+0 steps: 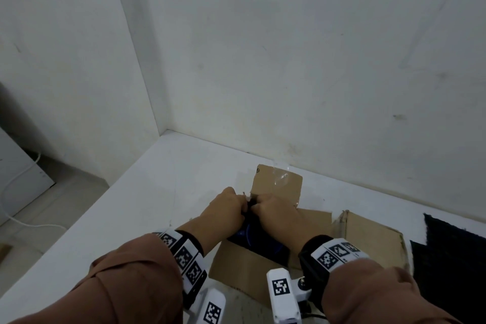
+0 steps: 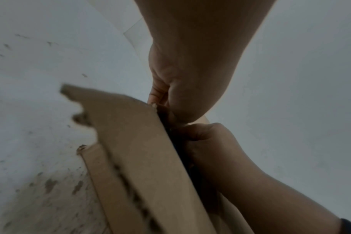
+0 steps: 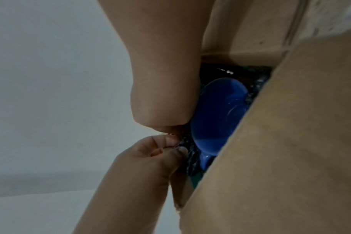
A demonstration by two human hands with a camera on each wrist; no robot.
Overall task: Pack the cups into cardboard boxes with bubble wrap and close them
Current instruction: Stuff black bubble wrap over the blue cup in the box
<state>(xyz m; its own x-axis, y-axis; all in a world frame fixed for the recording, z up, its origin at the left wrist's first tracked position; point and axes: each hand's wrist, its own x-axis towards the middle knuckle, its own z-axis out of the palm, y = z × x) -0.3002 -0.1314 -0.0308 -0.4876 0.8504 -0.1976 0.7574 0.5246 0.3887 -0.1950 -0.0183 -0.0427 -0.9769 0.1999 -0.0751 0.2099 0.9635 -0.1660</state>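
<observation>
One blue cup [image 3: 218,114] already sits inside the open cardboard box [image 1: 236,258] on the worktop [image 1: 147,192], with dark bubble wrap [image 3: 187,159] around it. Left hand [image 1: 227,209] and right hand [image 1: 276,214] both pinch the wrap's edge at the box's far rim (tucking it, I'd guess). Flaps not closed; more wrap [image 1: 452,258] lies to the right.

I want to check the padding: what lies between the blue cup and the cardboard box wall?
Dark bubble wrap lies between the blue cup and the cardboard box wall; the right wrist view shows it.
</observation>
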